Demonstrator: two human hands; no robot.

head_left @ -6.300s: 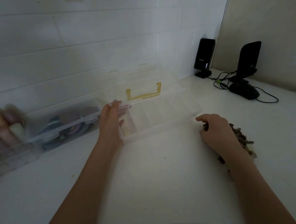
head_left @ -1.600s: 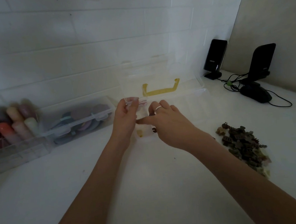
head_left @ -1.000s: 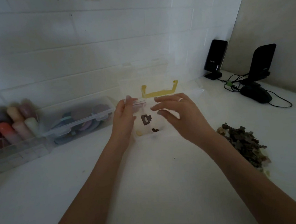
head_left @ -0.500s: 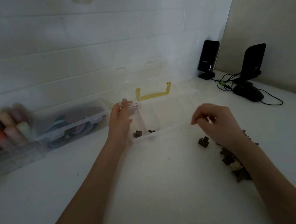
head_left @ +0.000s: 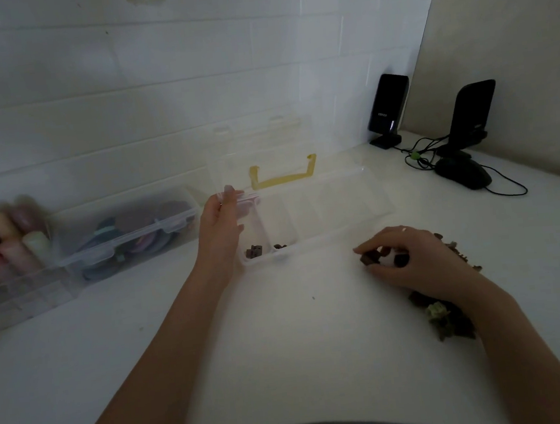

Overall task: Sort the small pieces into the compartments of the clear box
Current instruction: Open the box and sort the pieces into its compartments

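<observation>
The clear box (head_left: 329, 238) with a yellow handle lies open on the white counter, its lid leaning back against the wall. My left hand (head_left: 220, 224) holds the box's left end, fingers on its rim. Small dark pieces (head_left: 254, 251) lie in the leftmost compartment, and a few more in the one beside it. My right hand (head_left: 410, 261) rests on the counter at the right, its fingertips pinching a small dark piece (head_left: 369, 258) at the edge of the pile of small pieces (head_left: 448, 320). My hand and forearm hide most of the pile.
A closed clear case (head_left: 126, 233) of coloured items and a clear rack of pastel bottles (head_left: 4, 238) stand at the left by the wall. Two black speakers (head_left: 388, 105) and a black mouse (head_left: 463, 175) with cables sit at the far right.
My right hand dropped a piece into the leftmost compartment, moved right to the pile and came down on a dark piece there. My left hand stayed on the box.
</observation>
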